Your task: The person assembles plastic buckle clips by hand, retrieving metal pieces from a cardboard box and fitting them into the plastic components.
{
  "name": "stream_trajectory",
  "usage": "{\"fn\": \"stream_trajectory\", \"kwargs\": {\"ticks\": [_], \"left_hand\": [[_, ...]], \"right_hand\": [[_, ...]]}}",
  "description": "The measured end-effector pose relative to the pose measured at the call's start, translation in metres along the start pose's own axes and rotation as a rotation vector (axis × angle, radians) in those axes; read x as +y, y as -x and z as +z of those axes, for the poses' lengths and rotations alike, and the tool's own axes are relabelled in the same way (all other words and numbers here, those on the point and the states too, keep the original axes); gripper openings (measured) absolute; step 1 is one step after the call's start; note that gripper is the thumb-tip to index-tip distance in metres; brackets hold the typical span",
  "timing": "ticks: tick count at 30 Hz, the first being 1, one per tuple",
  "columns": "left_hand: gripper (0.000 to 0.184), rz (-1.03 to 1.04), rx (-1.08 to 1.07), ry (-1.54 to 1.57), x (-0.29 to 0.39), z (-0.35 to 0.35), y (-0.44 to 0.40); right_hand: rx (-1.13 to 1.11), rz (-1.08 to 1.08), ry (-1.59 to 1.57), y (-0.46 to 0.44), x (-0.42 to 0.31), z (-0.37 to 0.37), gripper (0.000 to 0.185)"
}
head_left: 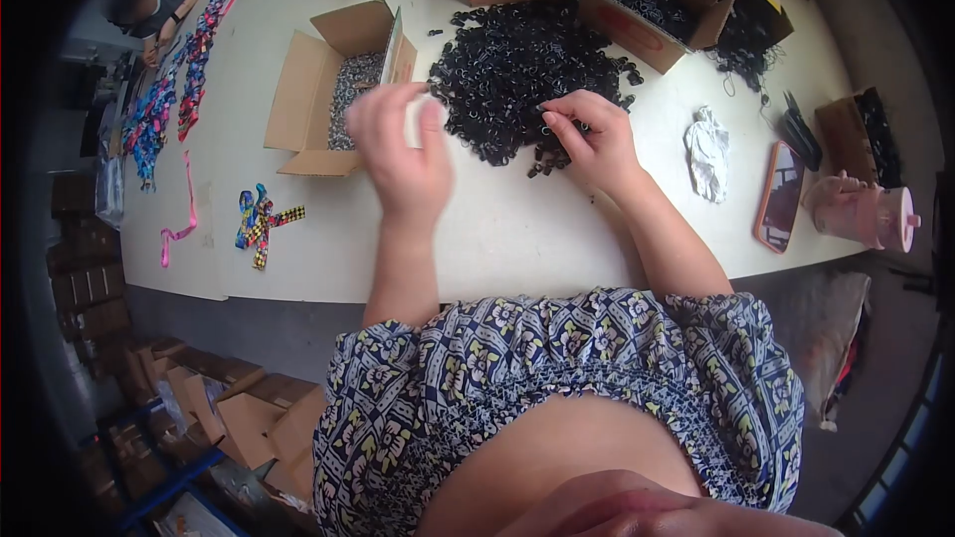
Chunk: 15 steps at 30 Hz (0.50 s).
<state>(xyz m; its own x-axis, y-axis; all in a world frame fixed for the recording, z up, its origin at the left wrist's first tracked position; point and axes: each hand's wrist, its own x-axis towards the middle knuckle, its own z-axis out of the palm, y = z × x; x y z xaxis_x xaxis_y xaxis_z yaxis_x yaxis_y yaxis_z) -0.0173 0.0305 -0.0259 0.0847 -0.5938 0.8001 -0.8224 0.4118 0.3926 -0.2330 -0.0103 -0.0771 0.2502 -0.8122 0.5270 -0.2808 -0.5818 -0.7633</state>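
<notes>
My left hand is raised at the right side of an open cardboard box that holds many small metallic pieces. Its fingers are curled and smeared by motion, so whether anything is between them cannot be told. At the lower right edge of a heap of small black clip-like parts, my right hand has thumb and forefinger pressed together. Whatever is in that pinch is too small to name. A few black parts lie beside and below its fingers.
Open boxes of black parts stand behind the heap. To the right are crumpled white material, a phone and a pink cup. Patterned ribbons lie at left; another person is at the far left.
</notes>
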Motion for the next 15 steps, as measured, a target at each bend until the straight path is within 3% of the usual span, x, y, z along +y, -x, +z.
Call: {"fn": "stream_trajectory", "kwargs": {"ticks": [2, 5, 8, 11, 13, 15], "left_hand": [[0.02, -0.148, 0.01, -0.096, -0.021, -0.021, -0.007], [0.021, -0.322, -0.084, -0.476, -0.051, -0.038, -0.012], [0.023, -0.254, 0.037, -0.494, -0.048, -0.035, -0.004], [0.022, -0.061, 0.171, -0.328, -0.026, -0.027, 0.005], [0.019, -0.021, 0.096, -0.155, -0.018, -0.019, 0.013], [0.012, 0.048, -0.023, 0.017, -0.019, -0.013, 0.016]], "right_hand": [[-0.005, -0.009, -0.014, 0.0, 0.0, 0.001, 0.007], [-0.008, -0.003, -0.026, 0.001, 0.0, 0.002, 0.007], [0.019, -0.004, 0.02, -0.002, 0.0, -0.002, 0.008], [0.108, -0.053, 0.093, -0.014, 0.005, -0.021, 0.011], [0.248, -0.042, 0.14, -0.026, 0.007, -0.039, 0.014], [0.4, -0.143, 0.396, -0.042, 0.001, -0.063, 0.016]]}}
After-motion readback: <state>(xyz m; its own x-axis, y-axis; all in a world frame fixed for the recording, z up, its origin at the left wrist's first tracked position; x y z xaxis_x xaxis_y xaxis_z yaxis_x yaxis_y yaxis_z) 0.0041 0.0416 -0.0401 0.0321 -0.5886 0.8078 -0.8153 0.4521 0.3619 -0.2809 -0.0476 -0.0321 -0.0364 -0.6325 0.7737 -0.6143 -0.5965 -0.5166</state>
